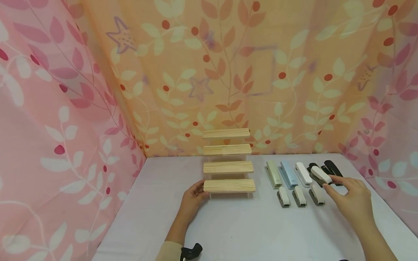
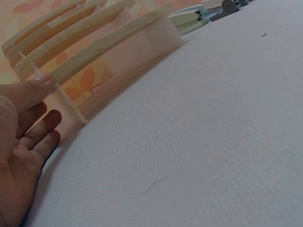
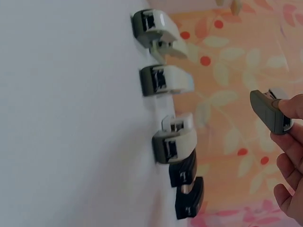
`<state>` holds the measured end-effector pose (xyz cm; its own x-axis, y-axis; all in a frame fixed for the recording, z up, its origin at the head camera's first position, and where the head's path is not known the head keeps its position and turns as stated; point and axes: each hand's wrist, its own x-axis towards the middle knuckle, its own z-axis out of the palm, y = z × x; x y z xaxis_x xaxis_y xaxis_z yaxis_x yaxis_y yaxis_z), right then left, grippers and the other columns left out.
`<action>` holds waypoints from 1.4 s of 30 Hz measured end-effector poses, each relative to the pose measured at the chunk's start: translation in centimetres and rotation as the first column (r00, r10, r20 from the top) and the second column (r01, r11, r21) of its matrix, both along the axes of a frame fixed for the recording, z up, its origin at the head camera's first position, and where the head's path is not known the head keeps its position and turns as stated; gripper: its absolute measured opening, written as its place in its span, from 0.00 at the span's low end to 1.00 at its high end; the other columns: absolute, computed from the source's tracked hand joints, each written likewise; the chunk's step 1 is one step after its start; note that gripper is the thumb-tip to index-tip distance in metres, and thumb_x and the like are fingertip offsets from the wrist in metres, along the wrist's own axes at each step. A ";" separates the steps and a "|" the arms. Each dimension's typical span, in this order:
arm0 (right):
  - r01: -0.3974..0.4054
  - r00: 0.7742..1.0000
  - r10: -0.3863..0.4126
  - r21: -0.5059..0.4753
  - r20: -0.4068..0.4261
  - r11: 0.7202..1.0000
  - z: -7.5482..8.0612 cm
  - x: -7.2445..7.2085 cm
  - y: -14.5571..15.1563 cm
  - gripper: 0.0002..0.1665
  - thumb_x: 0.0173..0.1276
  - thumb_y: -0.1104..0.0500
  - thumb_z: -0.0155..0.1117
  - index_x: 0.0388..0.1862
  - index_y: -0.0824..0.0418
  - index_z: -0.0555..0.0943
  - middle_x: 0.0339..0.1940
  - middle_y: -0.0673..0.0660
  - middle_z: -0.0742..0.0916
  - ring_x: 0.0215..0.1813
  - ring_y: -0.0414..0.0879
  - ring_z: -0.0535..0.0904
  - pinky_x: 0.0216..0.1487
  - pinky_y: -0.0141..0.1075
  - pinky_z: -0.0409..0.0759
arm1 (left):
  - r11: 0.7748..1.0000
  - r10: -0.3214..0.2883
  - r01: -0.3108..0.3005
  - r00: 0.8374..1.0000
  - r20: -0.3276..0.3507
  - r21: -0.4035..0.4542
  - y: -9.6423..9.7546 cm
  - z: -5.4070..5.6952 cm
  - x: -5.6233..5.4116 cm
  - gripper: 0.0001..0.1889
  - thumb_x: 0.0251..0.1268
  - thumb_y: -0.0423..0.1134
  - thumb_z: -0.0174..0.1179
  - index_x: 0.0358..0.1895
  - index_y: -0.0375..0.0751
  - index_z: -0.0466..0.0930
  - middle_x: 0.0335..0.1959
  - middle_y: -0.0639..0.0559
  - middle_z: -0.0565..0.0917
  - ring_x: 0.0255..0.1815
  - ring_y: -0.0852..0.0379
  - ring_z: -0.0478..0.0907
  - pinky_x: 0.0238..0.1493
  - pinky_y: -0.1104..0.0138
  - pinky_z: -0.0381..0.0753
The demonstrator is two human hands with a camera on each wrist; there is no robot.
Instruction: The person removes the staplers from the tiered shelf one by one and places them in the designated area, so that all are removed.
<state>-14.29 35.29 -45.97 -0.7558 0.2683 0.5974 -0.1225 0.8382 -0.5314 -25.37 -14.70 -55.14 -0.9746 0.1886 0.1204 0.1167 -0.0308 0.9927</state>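
My left hand point(image 1: 194, 199) pinches the left end of the lowest step of a stepped display rack point(image 1: 229, 185) with wooden planks and clear supports. The left wrist view shows the thumb against the plank edge point(image 2: 106, 45), with other fingers loosely bent. On the right, my right hand point(image 1: 354, 199) pinches a small white-and-grey stapler point(image 1: 320, 174) between thumb and fingers, raised above the table. In the right wrist view this stapler point(image 3: 267, 112) is tilted. Several small white-and-grey staplers point(image 1: 299, 196) stand in a front row just left of that hand.
Behind the small staplers lie a green stapler point(image 1: 273, 174), a light blue stapler point(image 1: 289, 174), a white stapler point(image 1: 303, 174) and black staplers point(image 1: 333, 168), partly hidden. The white table point(image 1: 245, 232) meets patterned curtains point(image 1: 183, 108) at the back and sides.
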 end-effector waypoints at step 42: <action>0.236 0.919 -0.174 -0.140 0.353 0.962 -6.9 0.9 6.4 0.33 0.69 0.47 0.72 0.62 0.70 0.81 0.57 0.76 0.83 0.60 0.76 0.73 0.52 0.63 0.69 | 1.000 -0.015 0.015 1.000 0.002 0.017 -0.1 -0.1 -0.1 0.35 0.65 0.33 0.70 0.74 0.37 0.69 0.68 0.39 0.77 0.66 0.45 0.77 0.59 0.71 0.83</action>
<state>-13.38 41.71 -52.86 -0.8198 0.5161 0.2481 0.2525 0.7146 -0.6523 -25.52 -14.80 -55.21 -0.9720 0.2012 0.1217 0.1140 -0.0498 0.9922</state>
